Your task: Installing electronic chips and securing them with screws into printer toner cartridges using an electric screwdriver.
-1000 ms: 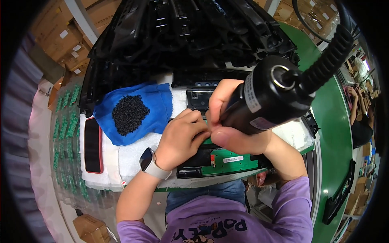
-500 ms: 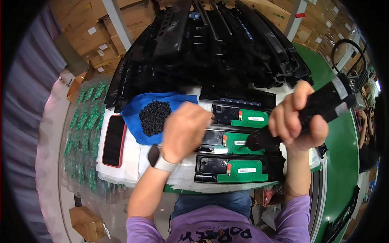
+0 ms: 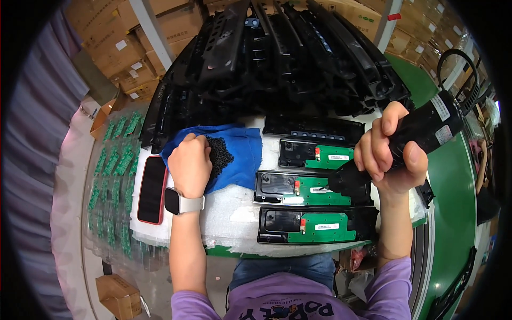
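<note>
My left hand [image 3: 189,165], with a watch [image 3: 173,201] on its wrist, is at the left side of a heap of tiny black screws [image 3: 218,157] on a blue cloth [image 3: 248,154]. Its fingers are curled down; the fingertips and anything between them are hidden. Wrapped in my right hand [image 3: 392,152] is a black electric screwdriver [image 3: 426,125], tilted with its nose down to the left. Its tip hangs over the green circuit board [image 3: 333,198] in the middle black housing [image 3: 272,189]. Similar housings with boards lie behind and in front: the far board [image 3: 328,154] and the near board [image 3: 320,229].
A red-edged phone [image 3: 152,189] lies on white foam left of the cloth. Plastic trays of green boards [image 3: 109,186] stand at far left. Long black plastic parts [image 3: 277,64] are heaped at the back. The screwdriver's cable [image 3: 472,80] loops at upper right.
My left hand has moved left, from beside the housings to the screw heap. The right hand and screwdriver have stayed nearly in place over the middle housing.
</note>
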### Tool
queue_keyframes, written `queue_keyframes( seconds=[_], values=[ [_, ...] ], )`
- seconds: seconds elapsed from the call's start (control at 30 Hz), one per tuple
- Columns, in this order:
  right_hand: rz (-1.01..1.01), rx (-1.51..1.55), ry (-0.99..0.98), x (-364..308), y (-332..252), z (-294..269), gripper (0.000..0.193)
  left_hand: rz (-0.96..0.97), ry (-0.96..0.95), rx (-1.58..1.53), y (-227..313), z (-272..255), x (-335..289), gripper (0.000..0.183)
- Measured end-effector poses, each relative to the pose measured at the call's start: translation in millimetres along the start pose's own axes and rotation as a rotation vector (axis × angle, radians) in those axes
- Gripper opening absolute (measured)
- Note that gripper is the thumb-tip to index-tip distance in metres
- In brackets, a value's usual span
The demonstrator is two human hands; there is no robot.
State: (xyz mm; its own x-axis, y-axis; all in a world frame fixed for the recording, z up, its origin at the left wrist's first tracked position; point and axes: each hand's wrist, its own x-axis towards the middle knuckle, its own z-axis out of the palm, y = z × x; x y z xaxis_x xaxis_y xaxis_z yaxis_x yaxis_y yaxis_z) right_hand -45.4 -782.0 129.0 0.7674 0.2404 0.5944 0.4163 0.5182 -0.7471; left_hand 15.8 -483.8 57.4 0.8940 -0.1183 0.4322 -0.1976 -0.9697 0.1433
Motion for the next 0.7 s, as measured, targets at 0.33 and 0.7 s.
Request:
queue_keyframes(
  seconds=[0.33,0.7],
  values=[
    [-0.044,0.08,0.03,-1.8,3.2,0.7,0.034,0.082,0.109,-0.449,4.2,4.2,2.8,0.006],
    [-0.047,-0.027,0.077,-3.4,-1.8,2.2,0.037,-0.492,-0.694,-2.086,59.2,12.9,-18.9,0.012]
  ],
)
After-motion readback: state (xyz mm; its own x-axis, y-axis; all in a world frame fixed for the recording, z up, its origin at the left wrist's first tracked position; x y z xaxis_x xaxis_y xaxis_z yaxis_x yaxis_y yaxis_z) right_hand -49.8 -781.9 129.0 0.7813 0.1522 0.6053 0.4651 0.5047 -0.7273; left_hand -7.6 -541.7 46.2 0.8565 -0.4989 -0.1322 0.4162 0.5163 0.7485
